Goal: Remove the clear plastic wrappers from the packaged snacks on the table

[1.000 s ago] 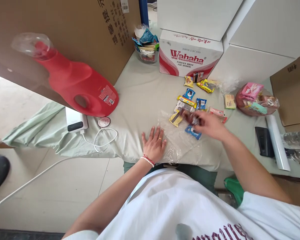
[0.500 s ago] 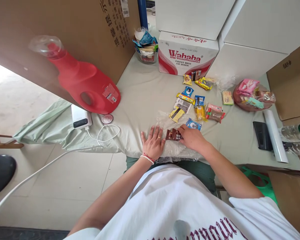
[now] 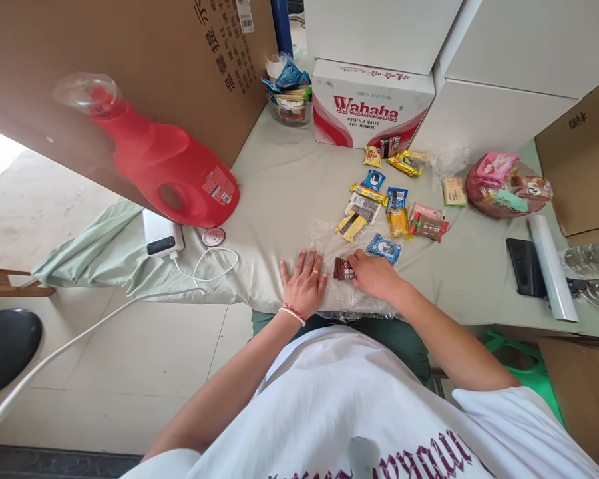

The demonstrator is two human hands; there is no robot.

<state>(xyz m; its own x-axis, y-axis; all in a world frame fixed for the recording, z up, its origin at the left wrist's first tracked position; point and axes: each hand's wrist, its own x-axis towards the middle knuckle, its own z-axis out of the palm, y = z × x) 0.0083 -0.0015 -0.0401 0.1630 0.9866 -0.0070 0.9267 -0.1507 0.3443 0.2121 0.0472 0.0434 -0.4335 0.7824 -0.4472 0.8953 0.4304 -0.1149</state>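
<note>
My left hand [image 3: 303,286] lies flat on the cloth at the near edge, fingers spread, partly over thin clear plastic [image 3: 324,233]. Just right of it, my right hand [image 3: 375,274] has its fingers closed over the right end of a small dark brown snack packet [image 3: 343,269]; that end is hidden under the fingers. Beyond the right hand sits a blue snack packet [image 3: 384,248]. Further back lie a pale yellow packet [image 3: 352,227], an orange-yellow packet [image 3: 398,222] and a red-and-brown packet [image 3: 428,227].
A red detergent bottle [image 3: 180,166] and a white power bank [image 3: 160,233] with its cable are at left. A Wahaha carton [image 3: 372,110] stands at the back. On the right are a bowl of snacks [image 3: 474,196], a black phone-like object [image 3: 525,267] and a white roll [image 3: 552,269].
My right hand has shifted slightly left over the brown packet, and less of the packet's brown wrapping shows. My left hand stays flat in place. The view has moved a little.
</note>
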